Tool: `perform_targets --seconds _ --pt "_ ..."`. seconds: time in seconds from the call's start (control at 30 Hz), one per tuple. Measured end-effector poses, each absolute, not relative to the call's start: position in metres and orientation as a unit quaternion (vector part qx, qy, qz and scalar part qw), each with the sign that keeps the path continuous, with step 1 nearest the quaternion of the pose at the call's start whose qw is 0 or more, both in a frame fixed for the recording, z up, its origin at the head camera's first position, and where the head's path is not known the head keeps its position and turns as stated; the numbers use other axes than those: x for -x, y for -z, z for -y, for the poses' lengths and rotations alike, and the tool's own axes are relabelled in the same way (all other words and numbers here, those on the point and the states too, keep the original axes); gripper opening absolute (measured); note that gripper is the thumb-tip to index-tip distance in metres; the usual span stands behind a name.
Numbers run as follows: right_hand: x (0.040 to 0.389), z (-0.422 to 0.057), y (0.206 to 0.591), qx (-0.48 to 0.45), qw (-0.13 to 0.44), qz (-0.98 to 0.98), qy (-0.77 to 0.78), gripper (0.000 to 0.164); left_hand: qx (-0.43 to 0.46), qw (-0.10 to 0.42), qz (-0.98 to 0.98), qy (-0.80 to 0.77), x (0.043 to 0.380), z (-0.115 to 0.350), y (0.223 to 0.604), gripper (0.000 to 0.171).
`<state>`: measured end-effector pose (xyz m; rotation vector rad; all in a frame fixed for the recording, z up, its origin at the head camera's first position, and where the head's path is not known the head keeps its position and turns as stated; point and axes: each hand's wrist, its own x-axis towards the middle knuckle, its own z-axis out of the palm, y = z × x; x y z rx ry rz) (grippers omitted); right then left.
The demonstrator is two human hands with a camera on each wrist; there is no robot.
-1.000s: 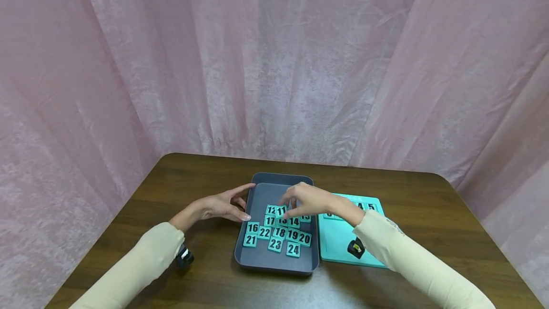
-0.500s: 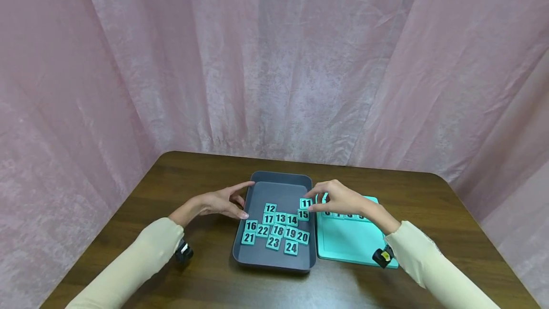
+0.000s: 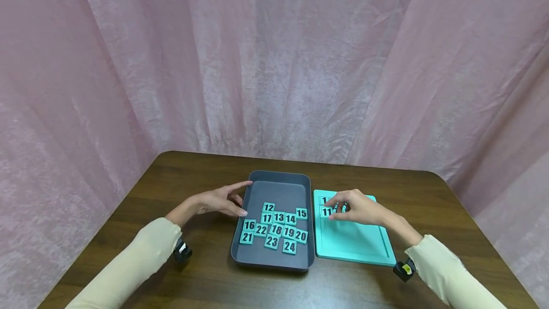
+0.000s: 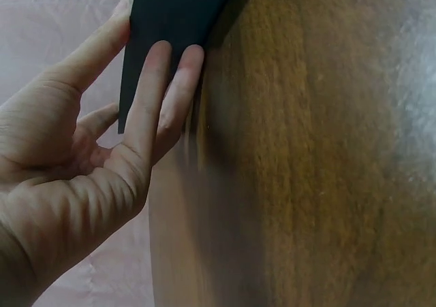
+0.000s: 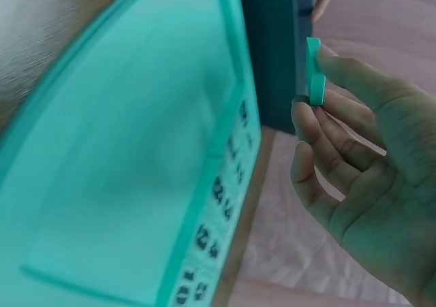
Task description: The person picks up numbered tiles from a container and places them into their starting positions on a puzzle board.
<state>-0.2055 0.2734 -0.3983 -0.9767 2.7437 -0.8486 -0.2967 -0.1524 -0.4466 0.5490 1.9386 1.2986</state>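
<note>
Pinching tile 11 (image 3: 326,211) in right hand (image 3: 355,207) over board (image 3: 351,242), just beside tray (image 3: 280,193) of other tiles (image 3: 276,229); touching tray's left side with spread left hand (image 3: 218,201).

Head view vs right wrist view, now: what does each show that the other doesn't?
Head only: the number 11 on the held tile, the loose tiles in the tray, and both sleeves.

Right wrist only: the palm side of the right hand and the held tile's thin edge, pinched by thumb and fingers.

Both: right hand, held tile, tray, turquoise board, table, pink curtain.
</note>
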Motion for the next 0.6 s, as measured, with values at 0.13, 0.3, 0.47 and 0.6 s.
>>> perform_targets --seconds 0.13,0.3,0.47,0.6 --pt "0.204 -0.279 0.411 0.325 0.040 -0.910 0.253 0.029 -0.222 0.354 -0.756 -0.504 0.295 0.151 0.447 0.104" --pt "0.201 -0.281 0.423 0.339 0.028 -0.914 0.222 0.028 -0.228 0.352 -0.754 -0.505 0.293 0.149 0.448 0.104" --pt "0.200 -0.277 0.431 0.348 0.020 -0.914 0.207 0.028 -0.220 0.352 -0.754 -0.508 0.291 0.151 0.446 0.104" --pt "0.199 -0.277 0.431 0.344 0.011 -0.917 0.201 0.030 -0.218 0.352 -0.753 -0.512 0.290 0.152 0.445 0.104"
